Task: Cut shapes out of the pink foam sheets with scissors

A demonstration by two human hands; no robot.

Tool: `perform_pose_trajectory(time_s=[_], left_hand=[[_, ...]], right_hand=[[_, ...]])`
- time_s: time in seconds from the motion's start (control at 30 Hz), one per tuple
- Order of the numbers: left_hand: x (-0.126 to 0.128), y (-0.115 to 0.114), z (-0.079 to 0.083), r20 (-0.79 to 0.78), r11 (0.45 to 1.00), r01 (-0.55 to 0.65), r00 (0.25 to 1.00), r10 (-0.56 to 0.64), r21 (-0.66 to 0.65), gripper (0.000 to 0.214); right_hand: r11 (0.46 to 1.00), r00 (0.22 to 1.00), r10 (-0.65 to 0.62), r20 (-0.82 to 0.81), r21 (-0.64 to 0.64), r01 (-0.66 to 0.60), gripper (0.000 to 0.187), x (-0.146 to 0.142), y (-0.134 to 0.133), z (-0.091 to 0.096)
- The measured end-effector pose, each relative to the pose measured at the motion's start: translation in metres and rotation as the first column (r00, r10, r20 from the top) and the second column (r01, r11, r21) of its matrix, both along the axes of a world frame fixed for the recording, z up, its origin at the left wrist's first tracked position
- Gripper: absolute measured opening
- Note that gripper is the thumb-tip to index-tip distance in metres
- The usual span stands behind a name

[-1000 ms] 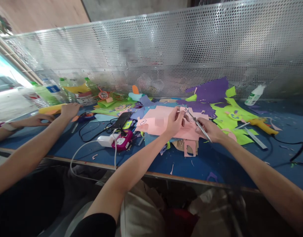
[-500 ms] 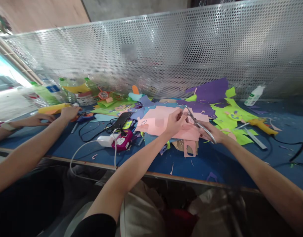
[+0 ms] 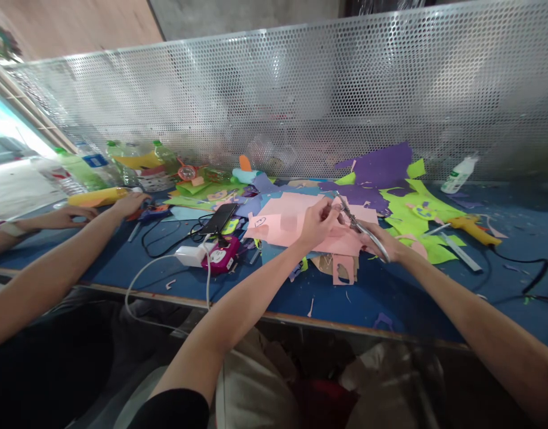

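My left hand [image 3: 317,221] pinches a small pink paper piece just above the pink sheet [image 3: 286,223] lying on the blue table [image 3: 256,286]. Silver scissors [image 3: 361,229] are gripped in my right hand [image 3: 383,243], their blades pointing up-left and meeting the paper at my left fingertips. Below both hands lies a pink cut-out with a hole [image 3: 344,268].
Another person's arms [image 3: 54,262] reach in from the left toward a yellow object [image 3: 97,196]. A phone [image 3: 220,217], white charger [image 3: 191,254] and magenta device [image 3: 220,256] lie left. Green sheets [image 3: 419,214], a yellow glue gun [image 3: 473,227], a ruler [image 3: 461,252] and a white bottle [image 3: 459,173] are right; a perforated metal screen [image 3: 300,95] stands behind.
My right hand has dropped slightly and turned the scissors, bringing the blades closer to my left fingers. The other person's hand has slid a little along the yellow object.
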State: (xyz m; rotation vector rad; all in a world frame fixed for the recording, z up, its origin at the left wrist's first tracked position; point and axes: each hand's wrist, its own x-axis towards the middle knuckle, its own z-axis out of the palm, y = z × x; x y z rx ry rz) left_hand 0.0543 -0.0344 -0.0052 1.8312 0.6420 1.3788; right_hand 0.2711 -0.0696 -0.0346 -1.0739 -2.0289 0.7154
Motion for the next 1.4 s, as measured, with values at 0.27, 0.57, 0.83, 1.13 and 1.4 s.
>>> perform_pose_trajectory(time_s=[0.27,0.57,0.83,1.13,1.4], left_hand=[[-0.0006,-0.0008,-0.0003,-0.019,1.000,-0.008,1.000,0.008,0.001,0.047],[-0.0010,-0.0018,0.0004,-0.027,1.000,0.012,1.000,-0.012,0.012,0.045],[-0.0007,0.0007,-0.0006,-0.029,1.000,-0.017,0.999,0.018,0.014,0.045],[-0.0014,0.0013,0.0006,-0.061,0.993,-0.071,0.995,0.077,0.093,0.041],[-0.0024,0.0068,-0.0007,-0.077,0.988,-0.099,0.991,0.109,0.118,0.040]], right_hand=[[0.997,0.999,0.032,0.037,0.068,-0.034,0.060,-0.0024,-0.0029,0.0029],[0.995,0.999,0.030,0.032,0.092,-0.033,0.058,-0.0040,-0.0028,0.0006],[0.996,1.000,-0.009,0.028,0.090,0.006,0.048,-0.0054,-0.0020,-0.0009],[0.991,0.992,-0.059,0.109,0.124,0.046,0.046,-0.0054,-0.0016,0.0054],[0.986,0.981,-0.104,0.162,0.143,0.081,0.039,0.0014,0.0045,0.0010]])
